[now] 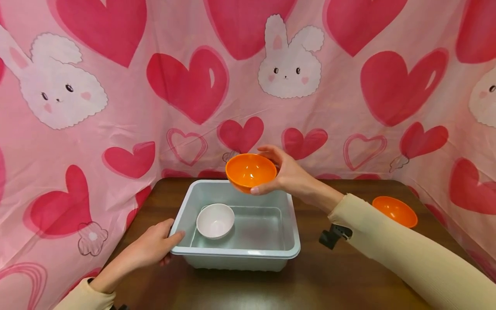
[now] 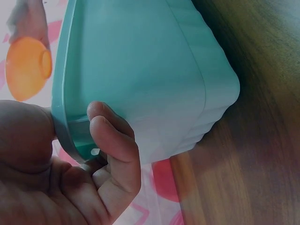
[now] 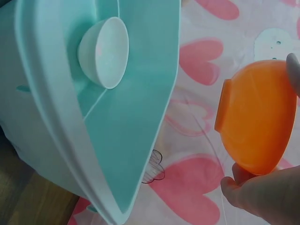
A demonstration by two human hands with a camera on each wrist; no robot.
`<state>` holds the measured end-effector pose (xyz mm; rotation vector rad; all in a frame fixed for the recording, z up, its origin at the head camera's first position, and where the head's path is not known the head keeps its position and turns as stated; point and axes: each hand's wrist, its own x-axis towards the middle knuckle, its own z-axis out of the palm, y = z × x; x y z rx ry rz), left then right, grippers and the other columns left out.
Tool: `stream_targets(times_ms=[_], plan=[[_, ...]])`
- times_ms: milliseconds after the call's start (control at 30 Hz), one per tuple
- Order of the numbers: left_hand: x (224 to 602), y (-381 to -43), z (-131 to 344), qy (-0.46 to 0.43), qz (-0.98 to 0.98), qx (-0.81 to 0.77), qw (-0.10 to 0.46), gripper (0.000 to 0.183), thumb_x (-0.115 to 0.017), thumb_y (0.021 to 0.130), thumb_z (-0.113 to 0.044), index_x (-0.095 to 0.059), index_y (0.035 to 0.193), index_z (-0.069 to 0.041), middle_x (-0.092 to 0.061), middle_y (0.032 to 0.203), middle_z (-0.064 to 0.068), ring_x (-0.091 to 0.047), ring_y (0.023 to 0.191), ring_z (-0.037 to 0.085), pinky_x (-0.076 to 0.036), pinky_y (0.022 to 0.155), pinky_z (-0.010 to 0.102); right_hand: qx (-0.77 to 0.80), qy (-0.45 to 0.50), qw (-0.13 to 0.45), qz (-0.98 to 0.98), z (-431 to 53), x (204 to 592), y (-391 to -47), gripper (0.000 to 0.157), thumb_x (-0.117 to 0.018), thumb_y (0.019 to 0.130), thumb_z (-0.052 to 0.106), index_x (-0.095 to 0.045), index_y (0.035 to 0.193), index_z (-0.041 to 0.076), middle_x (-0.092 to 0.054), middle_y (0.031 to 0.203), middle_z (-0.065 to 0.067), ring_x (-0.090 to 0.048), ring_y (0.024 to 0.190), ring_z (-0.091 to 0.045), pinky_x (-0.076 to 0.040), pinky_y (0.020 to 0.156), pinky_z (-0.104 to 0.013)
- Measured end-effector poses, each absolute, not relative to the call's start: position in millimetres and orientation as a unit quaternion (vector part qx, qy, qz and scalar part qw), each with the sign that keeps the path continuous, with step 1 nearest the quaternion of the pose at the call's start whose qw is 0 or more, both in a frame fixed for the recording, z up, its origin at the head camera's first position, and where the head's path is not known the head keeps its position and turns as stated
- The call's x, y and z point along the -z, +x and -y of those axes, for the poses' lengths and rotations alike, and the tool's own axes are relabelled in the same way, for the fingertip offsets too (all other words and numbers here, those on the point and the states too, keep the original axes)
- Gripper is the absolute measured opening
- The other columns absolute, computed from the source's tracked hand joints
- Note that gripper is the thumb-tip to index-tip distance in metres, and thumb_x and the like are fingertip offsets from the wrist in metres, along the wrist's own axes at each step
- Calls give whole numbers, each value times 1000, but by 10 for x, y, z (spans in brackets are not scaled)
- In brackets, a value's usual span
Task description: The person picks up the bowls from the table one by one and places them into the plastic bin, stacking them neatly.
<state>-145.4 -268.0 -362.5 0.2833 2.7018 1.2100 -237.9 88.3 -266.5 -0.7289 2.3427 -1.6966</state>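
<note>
An orange bowl [image 1: 251, 171] is gripped at its right side by my right hand [image 1: 284, 174], thumb at the near side and fingers behind. It hangs above the back part of a pale grey-green plastic basin [image 1: 234, 261]. In the right wrist view the orange bowl [image 3: 258, 117] shows its underside and foot ring, clear of the basin wall [image 3: 154, 117]. My left hand [image 1: 153, 245] grips the basin's left rim; the left wrist view shows fingers [image 2: 115, 140] curled under that rim. Inside the basin, toward the left, a white bowl [image 1: 215, 221] sits upright.
A second orange bowl [image 1: 395, 211] rests on the dark wooden table [image 1: 333, 275] at the right, partly behind my right sleeve [image 1: 403, 258]. Pink cloth [image 1: 240, 103] with hearts and rabbits hangs behind the table and along both sides.
</note>
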Motion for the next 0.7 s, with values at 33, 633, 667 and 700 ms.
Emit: stream_targets(times_ms=[33, 633, 667, 700], plan=[[3620, -1459, 2683, 96, -905, -406, 82, 19, -64, 102, -14, -55, 108, 2, -55, 60, 6, -57, 45, 21, -54, 44, 37, 568, -245, 81, -782, -868, 2660, -2392, 95, -92, 75, 14, -39, 154, 17, -52, 145, -4, -50, 131, -26, -56, 99, -44], [3618, -1467, 2687, 90, -908, -401, 85, 22, -64, 102, -14, -55, 112, 4, -55, 61, 6, -57, 46, 21, -54, 44, 36, 561, -253, 97, -782, -479, 2793, -2519, 95, -94, 71, 17, -44, 151, 18, -55, 144, -3, -50, 131, -25, -54, 103, -40], [3620, -1461, 2687, 90, -908, -401, 86, 22, -64, 102, -14, -55, 111, 3, -56, 61, 6, -57, 45, 21, -54, 44, 36, 562, -253, 99, -781, -458, 2805, -2520, 95, -94, 71, 17, -44, 151, 18, -55, 144, -3, -50, 131, -25, -54, 103, -40], [3621, -1456, 2687, 91, -907, -401, 87, 22, -64, 102, -14, -55, 111, 3, -56, 61, 6, -57, 45, 21, -54, 44, 36, 563, -252, 101, -781, -437, 2816, -2521, 95, -94, 71, 17, -44, 151, 18, -56, 143, -3, -51, 131, -25, -54, 102, -40]])
